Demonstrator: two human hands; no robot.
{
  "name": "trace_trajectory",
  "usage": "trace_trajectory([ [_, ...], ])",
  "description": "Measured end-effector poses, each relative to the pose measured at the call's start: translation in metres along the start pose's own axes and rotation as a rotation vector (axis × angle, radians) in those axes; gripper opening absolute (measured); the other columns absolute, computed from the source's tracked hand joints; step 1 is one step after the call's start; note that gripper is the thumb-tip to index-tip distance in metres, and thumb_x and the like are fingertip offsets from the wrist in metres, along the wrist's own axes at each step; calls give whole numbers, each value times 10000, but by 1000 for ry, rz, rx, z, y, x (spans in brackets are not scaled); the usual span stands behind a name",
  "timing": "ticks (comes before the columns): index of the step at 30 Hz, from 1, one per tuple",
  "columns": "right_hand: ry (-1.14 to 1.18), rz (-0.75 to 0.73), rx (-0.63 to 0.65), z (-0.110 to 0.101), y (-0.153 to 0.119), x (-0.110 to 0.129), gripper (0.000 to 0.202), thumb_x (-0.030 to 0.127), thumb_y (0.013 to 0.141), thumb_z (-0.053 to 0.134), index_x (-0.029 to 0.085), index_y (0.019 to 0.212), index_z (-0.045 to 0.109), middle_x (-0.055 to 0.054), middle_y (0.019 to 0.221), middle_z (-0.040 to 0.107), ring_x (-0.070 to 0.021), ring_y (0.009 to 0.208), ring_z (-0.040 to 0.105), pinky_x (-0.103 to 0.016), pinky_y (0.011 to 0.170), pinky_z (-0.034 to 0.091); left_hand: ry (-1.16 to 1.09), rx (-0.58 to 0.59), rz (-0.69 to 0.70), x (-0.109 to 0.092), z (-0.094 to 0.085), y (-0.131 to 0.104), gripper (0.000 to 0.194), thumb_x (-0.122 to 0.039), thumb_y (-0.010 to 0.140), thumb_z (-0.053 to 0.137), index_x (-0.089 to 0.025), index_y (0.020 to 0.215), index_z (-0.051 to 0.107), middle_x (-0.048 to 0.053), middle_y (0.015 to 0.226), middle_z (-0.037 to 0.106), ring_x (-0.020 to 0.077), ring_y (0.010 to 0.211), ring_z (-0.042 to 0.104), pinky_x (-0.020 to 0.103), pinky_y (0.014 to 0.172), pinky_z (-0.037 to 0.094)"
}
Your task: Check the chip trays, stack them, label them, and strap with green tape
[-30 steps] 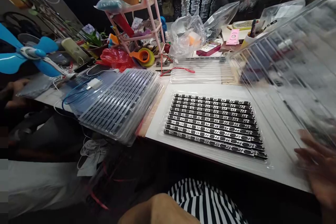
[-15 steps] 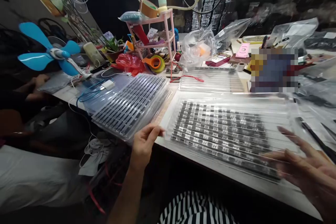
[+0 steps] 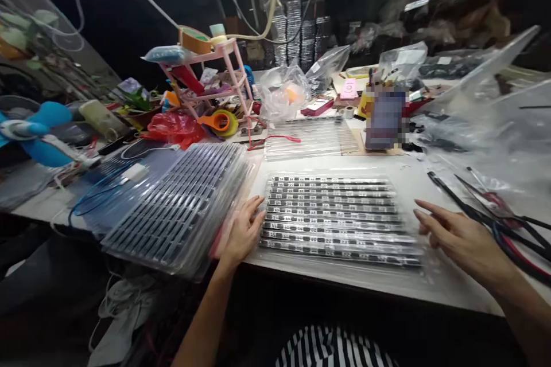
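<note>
A clear plastic tray (image 3: 340,273) lies flat on the white table, with rows of black strips with pale markings (image 3: 329,221) in it. At its left edge is my left hand (image 3: 244,230); the fingers are loosely bent, thumb and forefinger apart, the tips against the edge. My right hand (image 3: 458,235) is off the tray's right side, fingers stretched out and apart, with nothing in it. To the left of my left hand sits a stack of clear trays with dark strips (image 3: 181,206).
More clear trays (image 3: 307,137) lie behind. A pink rack (image 3: 236,80) carries tape and small items. Scissors (image 3: 495,212) and plastic bags (image 3: 486,143) lie at right. A blue fan (image 3: 47,120) stands far left. The table's front edge (image 3: 365,292) runs close by.
The tray has come down flat and squared up on the table. My left hand has loosened from a pinch at its edge, and my right hand has moved clear of it. The view has swung right.
</note>
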State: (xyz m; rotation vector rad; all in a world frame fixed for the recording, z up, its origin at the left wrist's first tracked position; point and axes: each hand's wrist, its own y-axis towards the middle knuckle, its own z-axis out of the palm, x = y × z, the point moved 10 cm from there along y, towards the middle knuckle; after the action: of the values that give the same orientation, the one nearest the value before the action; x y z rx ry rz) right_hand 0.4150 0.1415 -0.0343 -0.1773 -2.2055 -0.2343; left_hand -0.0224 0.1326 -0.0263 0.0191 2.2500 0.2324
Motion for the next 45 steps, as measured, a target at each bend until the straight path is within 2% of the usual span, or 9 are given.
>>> trace_trajectory([
  [4, -306, -223, 21, 16, 7, 24, 467, 443, 871, 408, 145, 1159, 624, -99, 936, 653, -238, 760, 642, -370, 671, 523, 97, 56, 50, -1, 6, 4, 455, -391, 884, 455, -201, 1295, 498, 100, 1421, 429, 228, 1325, 371, 416, 1083, 326],
  [8, -498, -316, 75, 43, 6, 44, 416, 279, 931, 325, 164, 1267, 542, -129, 1161, 539, -223, 819, 632, -331, 664, 536, 198, 122, 135, -6, 17, 3, 501, -412, 899, 426, -209, 1357, 429, 87, 1480, 343, 228, 1357, 321, 430, 1118, 271],
  [11, -769, -344, 110, 59, 1, 54, 447, 127, 889, 324, 159, 1290, 519, -174, 1230, 500, -258, 846, 617, -339, 605, 530, 279, 153, 131, -2, 27, 2, 522, -417, 915, 381, -182, 1381, 394, 105, 1515, 255, 247, 1372, 286, 456, 1114, 271],
  [15, -985, -419, 142, 74, -4, 65, 545, -30, 778, 316, 54, 1279, 516, -249, 1313, 464, -314, 912, 591, -416, 703, 515, 383, 158, 126, 6, 35, 1, 528, -408, 931, 335, -161, 1396, 369, 126, 1528, 200, 266, 1378, 268, 497, 1102, 274],
  [22, -1047, -506, 217, 93, -3, 76, 494, -19, 780, 309, -76, 1224, 520, -304, 1272, 487, -324, 879, 620, -452, 753, 489, 394, 110, 162, 3, 36, -1, 522, -378, 931, 337, -198, 1421, 327, 93, 1535, 196, 242, 1392, 235, 482, 1123, 242],
  [26, -891, -542, 165, 82, -3, 68, 485, -6, 800, 315, -34, 1237, 524, -271, 1313, 466, -319, 1019, 594, -444, 825, 495, 282, 112, 114, 1, 33, 0, 557, -404, 919, 373, -168, 1421, 322, 95, 1521, 234, 214, 1391, 237, 443, 1138, 230],
  [31, -385, -541, 143, 51, -13, 40, 417, 215, 934, 328, 151, 1314, 488, -105, 1419, 407, -244, 1245, 450, -425, 1003, 427, 209, 147, 97, -5, 21, -9, 492, -330, 925, 357, -158, 1384, 393, 86, 1472, 343, 197, 1359, 309, 416, 1139, 240],
  [39, -127, -501, 386, 35, -33, 5, 498, 238, 882, 399, 281, 1376, 435, 5, 1452, 352, -245, 1294, 382, -480, 1076, 322, 316, 429, 295, -17, 13, -91, 662, -47, 855, 300, -284, 1462, 186, 11, 1530, 215, 183, 1394, 225, 428, 1146, 234],
  [45, -200, -601, 526, 26, -64, 12, 652, 158, 815, 457, 308, 1436, 329, -3, 1486, 270, -270, 1325, 322, -439, 1063, 338, 395, 109, 502, -9, 6, -103, 627, -152, 875, 498, -323, 1426, 252, 52, 1496, 311, 256, 1384, 255, 495, 1088, 307],
])
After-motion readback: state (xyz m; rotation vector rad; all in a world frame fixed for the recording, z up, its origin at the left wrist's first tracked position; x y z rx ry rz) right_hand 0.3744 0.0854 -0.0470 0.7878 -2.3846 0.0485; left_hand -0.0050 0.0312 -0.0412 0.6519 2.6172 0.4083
